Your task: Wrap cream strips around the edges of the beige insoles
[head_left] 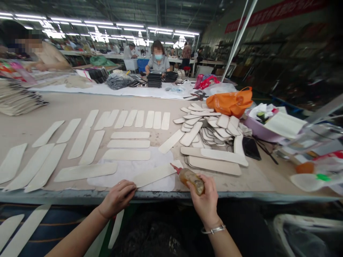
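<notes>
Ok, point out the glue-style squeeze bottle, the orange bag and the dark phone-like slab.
squeeze bottle [190, 179], head view, on its amber body
orange bag [227, 102], head view, on its front
dark slab [251, 147], head view, on its flat top face

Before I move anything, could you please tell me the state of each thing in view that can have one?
Left hand, fingers at one end of the pale strip.
Right hand, closed around the bottle.
Bottle, tilted, nozzle at the pale strip's right end.
Loose strips, spread out flat.
Piled strips, heaped, overlapping.
Phone, lying flat, screen dark.
Orange bag, slumped.
Purple basin, open, filled.
</notes>
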`<state>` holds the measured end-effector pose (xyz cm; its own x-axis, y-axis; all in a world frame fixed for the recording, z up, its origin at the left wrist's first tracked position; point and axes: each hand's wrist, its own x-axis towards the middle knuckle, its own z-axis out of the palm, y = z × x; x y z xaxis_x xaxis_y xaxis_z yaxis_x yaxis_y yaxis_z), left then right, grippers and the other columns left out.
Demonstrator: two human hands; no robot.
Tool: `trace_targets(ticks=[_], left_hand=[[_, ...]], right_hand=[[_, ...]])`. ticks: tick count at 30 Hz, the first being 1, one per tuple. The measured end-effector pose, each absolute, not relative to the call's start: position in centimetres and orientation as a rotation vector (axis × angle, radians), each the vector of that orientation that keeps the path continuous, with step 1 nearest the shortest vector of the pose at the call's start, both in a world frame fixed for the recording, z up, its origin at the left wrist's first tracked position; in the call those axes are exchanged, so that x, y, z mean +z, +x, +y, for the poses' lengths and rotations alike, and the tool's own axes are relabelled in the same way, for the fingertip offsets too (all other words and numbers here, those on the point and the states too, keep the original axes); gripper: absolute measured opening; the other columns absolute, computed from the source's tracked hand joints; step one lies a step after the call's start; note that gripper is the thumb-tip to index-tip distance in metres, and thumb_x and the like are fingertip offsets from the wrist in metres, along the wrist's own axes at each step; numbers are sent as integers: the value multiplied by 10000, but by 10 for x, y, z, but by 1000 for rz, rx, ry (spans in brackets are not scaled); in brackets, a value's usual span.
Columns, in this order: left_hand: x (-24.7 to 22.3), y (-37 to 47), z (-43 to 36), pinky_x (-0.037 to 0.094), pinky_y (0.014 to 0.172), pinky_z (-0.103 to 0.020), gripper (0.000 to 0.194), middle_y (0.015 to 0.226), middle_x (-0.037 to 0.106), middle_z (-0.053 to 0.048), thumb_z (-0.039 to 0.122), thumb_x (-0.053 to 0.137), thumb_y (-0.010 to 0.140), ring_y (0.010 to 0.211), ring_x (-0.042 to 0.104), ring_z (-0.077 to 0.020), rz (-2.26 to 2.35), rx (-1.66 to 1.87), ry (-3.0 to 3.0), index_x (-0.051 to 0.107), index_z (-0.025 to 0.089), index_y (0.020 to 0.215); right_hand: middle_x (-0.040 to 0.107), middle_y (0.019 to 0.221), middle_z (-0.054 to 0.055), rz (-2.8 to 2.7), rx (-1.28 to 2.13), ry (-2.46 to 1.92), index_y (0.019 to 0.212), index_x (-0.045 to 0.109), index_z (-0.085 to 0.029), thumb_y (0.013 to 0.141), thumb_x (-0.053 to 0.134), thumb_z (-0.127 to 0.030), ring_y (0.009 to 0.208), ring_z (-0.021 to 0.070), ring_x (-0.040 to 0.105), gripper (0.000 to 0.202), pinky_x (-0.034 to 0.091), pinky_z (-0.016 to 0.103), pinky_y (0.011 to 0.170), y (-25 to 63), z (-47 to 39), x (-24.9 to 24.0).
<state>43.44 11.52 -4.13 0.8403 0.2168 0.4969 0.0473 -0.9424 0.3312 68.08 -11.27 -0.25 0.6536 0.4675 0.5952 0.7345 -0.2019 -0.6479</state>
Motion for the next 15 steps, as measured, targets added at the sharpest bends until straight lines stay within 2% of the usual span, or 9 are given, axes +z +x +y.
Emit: trace_targets(ticks=[8,15], left_hand=[[-38,435,112,491,730,-287,189,878,617,-63,97,542,790,811,556,-140,205,759,2695,569,181,957],[-43,435,114,493,726,-285,169,860,619,-56,111,548,788,799,559,-137,219,792,2682,574,183,939]], right_hand=[[530,932,73,-1254,27,-1630,1068,509,-200,766,610,-190,877,210,505,318,478,374,762,617,-66,-3],[518,926,80,-1251,-52,-1740,1079,520,-201,789,591,-209,865,212,501,299,483,385,754,633,-73,-7]])
